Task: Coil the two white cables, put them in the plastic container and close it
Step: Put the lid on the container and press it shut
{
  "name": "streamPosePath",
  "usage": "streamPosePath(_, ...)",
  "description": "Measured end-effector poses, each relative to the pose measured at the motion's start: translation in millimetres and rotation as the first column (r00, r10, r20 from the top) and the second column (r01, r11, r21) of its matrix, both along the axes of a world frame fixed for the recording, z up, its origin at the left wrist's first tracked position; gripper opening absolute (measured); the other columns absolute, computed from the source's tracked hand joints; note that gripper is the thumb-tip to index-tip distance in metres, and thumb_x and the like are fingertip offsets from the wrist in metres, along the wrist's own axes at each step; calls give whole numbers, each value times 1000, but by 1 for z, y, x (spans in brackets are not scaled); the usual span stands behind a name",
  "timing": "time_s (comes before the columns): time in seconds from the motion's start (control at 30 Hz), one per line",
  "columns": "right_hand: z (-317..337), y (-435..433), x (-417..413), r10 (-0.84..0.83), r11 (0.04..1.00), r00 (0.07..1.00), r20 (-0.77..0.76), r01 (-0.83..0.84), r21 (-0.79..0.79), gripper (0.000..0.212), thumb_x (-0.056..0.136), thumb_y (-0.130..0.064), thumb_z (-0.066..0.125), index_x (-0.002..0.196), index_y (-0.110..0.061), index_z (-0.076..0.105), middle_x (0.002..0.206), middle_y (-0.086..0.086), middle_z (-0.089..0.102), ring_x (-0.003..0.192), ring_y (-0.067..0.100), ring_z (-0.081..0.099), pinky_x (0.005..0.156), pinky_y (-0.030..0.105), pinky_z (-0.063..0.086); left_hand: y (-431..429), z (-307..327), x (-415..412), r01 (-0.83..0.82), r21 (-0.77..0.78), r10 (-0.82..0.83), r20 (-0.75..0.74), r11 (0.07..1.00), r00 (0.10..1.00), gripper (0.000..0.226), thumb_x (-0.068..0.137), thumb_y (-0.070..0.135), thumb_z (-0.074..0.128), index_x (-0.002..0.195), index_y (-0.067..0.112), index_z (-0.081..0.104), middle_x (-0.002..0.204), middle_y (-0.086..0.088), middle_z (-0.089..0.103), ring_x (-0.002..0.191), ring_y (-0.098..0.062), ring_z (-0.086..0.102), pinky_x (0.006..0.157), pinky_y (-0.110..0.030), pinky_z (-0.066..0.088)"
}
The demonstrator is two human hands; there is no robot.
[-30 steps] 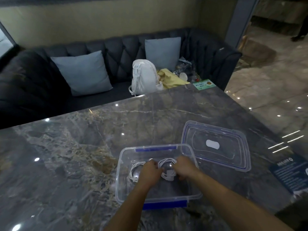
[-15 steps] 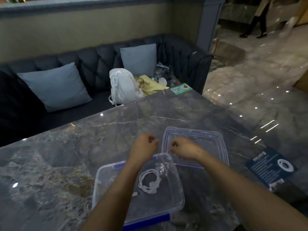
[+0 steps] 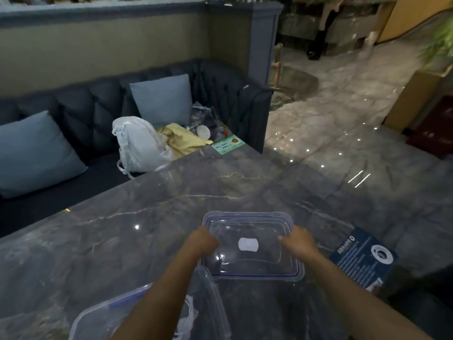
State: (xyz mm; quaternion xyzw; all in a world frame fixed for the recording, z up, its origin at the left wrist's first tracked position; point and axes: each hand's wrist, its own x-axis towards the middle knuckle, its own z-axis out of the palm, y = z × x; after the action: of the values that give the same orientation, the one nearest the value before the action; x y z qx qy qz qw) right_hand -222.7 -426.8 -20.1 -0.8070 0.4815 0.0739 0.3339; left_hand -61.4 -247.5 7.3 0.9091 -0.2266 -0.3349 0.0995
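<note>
The clear plastic lid (image 3: 247,223) with a blue rim and a white oval label lies flat on the marble table (image 3: 147,229). My left hand (image 3: 203,241) grips its left edge with curled fingers. My right hand (image 3: 297,241) holds the right edge, thumb on top. The open clear container (image 3: 217,294) stands at the bottom left, near me. Inside it a bit of coiled white cable (image 3: 188,317) shows; my left forearm hides the rest.
A dark blue leaflet (image 3: 362,256) lies right of the lid near the table's right edge. A green card (image 3: 228,144) sits at the far corner. Behind the table is a dark sofa with a white backpack (image 3: 137,146), yellow cloth and cushions.
Both hands left the cables in the container, moved to the right and took hold of the lid's two side edges. The view swung right with them.
</note>
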Motion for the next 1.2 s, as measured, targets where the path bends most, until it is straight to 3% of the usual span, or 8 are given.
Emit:
streamPosePath(0.1,-14,-9,-1,-77,979,997,27,71,193,58,85,-35,56,133,-8,40,138,17,45,124,37,44,102,47,40,-10,-13,-3,-3,16,5,-105,1000,994,46,88,22,52,126,-4,46,131,-19,54,109,-25,56,90,-29,44)
streamPosePath(0.27,-21,-7,11,-314,915,931,185,245,321,70,84,-32,61,139,-4,27,143,19,37,127,36,40,105,47,37,-18,-21,-2,-407,-183,337,-321,895,885,63,85,32,62,131,-6,41,134,-23,50,122,-35,51,104,-41,42)
streamPosePath(0.4,-7,-9,21,-585,746,731,351,315,586,65,88,-43,54,137,-8,32,141,18,41,123,36,46,102,47,41,-9,-5,6,-720,-323,351,-705,615,616,60,91,53,43,122,5,58,125,-24,58,115,-38,56,102,-51,43)
streamPosePath(0.5,13,-15,25,-746,599,502,438,219,770,57,87,-58,43,111,-9,61,110,20,65,100,37,62,89,53,51,-1,10,16,-912,-243,239,-913,331,330,77,86,66,31,73,5,77,82,-16,74,70,-34,72,62,-41,60)
streamPosePath(0.6,32,-18,28,-845,466,359,396,133,875,57,87,-60,38,85,-10,65,81,11,67,77,28,63,69,40,51,4,21,25,-969,-187,211,-953,162,219,70,86,68,29,85,16,76,115,4,60,92,-43,66,82,-39,56)
streamPosePath(0.77,51,-9,35,-845,433,334,418,-31,901,28,88,-9,39,71,-5,61,65,9,57,61,19,55,58,26,46,26,32,37,-908,-357,127,-912,220,389,33,82,3,43,64,2,70,63,-15,70,54,-24,69,49,-28,56)
streamPosePath(0.97,48,18,30,-468,600,695,546,-203,774,25,65,1,59,89,-2,57,81,18,58,70,25,59,60,31,50,95,39,40,-800,-446,210,-806,400,554,31,70,-7,53,98,2,62,71,-9,73,56,-19,69,49,-26,56)
streamPosePath(1.2,46,82,46,-339,777,667,663,-199,598,37,80,-12,65,115,-14,53,102,9,67,86,24,67,64,32,57,148,51,19,-651,-699,427,-512,297,745,31,86,9,56,108,31,56,87,13,69,66,0,67,57,-20,49)
